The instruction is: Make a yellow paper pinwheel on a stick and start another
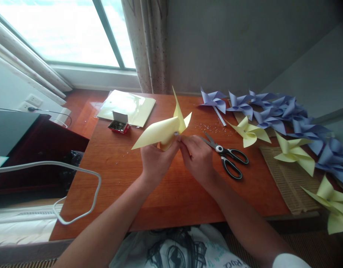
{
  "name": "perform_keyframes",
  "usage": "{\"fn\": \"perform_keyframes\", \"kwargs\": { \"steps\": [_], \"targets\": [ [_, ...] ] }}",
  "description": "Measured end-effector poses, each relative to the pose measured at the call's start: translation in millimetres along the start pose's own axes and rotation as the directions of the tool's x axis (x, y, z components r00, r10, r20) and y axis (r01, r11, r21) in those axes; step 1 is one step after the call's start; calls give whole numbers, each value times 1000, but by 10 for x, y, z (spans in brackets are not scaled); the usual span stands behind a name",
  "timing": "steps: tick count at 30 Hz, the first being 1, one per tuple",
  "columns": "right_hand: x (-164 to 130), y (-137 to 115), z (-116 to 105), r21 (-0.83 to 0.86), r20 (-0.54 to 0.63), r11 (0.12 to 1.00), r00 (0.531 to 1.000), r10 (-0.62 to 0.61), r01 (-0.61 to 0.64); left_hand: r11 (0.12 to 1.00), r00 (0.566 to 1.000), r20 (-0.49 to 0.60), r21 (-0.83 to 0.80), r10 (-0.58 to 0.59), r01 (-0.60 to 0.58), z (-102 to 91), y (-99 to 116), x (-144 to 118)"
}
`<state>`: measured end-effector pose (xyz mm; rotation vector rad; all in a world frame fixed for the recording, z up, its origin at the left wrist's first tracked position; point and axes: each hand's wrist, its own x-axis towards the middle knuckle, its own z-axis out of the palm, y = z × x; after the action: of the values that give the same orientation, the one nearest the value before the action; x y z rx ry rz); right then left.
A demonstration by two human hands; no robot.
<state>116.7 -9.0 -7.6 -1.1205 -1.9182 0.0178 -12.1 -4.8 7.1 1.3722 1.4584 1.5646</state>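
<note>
A yellow paper pinwheel (160, 130) is held up above the middle of the wooden table, its blades curling outward. My left hand (157, 160) is closed around its lower side, with the thumb near the centre. My right hand (197, 154) meets it there, thumb and forefinger pinched together by the pinwheel's middle. Whatever small thing sits in that pinch is too hidden to name. Just right of my right hand lie scissors (220, 149) with black and white handles, blades partly apart.
A small red box (119, 124) of tiny metal pieces stands by stacked pale sheets (132, 106). Blue pinwheels (267, 111) and yellow pinwheels (295, 152) spread along the right over corrugated cardboard (285, 182). A white cable (98, 186) loops over the table's left edge. Small scraps dot the tabletop.
</note>
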Motion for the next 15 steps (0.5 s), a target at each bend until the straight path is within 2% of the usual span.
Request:
{"fn": "perform_keyframes", "kwargs": {
  "steps": [12,15],
  "targets": [
    [-10,-2,4,-4,10,1000,1000,9,-9,1000,999,-42,5,-1,1,23,-13,-6],
    [-11,4,11,-1,10,1000,1000,13,-13,1000,1000,-20,-2,-2,2,21,2,-2]
  ]
}}
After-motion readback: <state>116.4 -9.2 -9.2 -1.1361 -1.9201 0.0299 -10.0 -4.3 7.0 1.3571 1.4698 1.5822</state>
